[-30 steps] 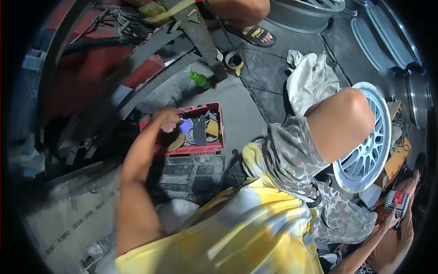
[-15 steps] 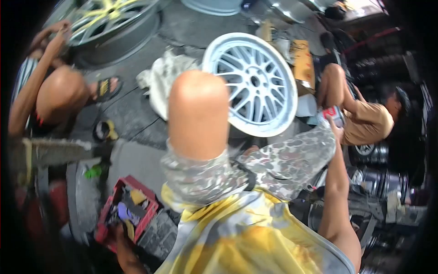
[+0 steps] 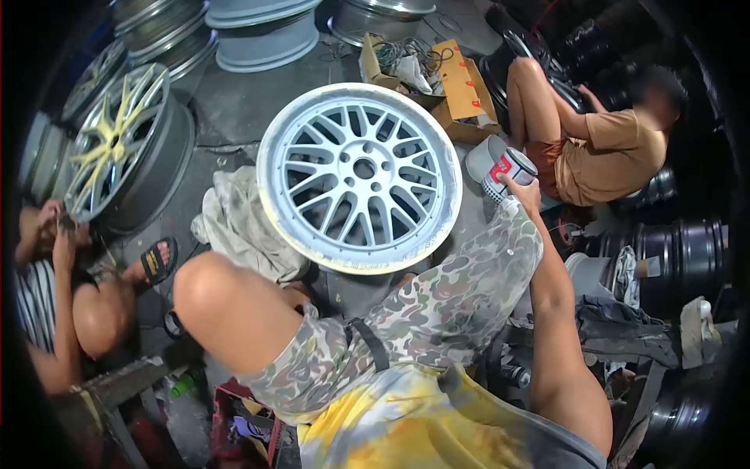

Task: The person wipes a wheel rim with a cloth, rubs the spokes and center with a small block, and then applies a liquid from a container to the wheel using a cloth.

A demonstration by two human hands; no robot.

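Observation:
My right hand is wrapped round a tin can with a red and white label, beside my right knee in camouflage shorts. My left hand is out of sight. At the lower left, partly cut off by the view and my leg, is a red plastic crate with small items in it, one of them purple. In front of my knees a pale grey multi-spoke wheel rim stands propped up, its face towards me. A crumpled pale cloth lies at its left.
A co-worker at the left squats by a rim with yellow-coated spokes. Another person in a brown shirt sits at the right. An open cardboard box holds cables. Grey rims are stacked at the back; dark rims stand at the right.
My left hand, earlier down in the red crate, has gone out of view. The view has shifted, bringing the rim lower and further left. My right hand still grips the can.

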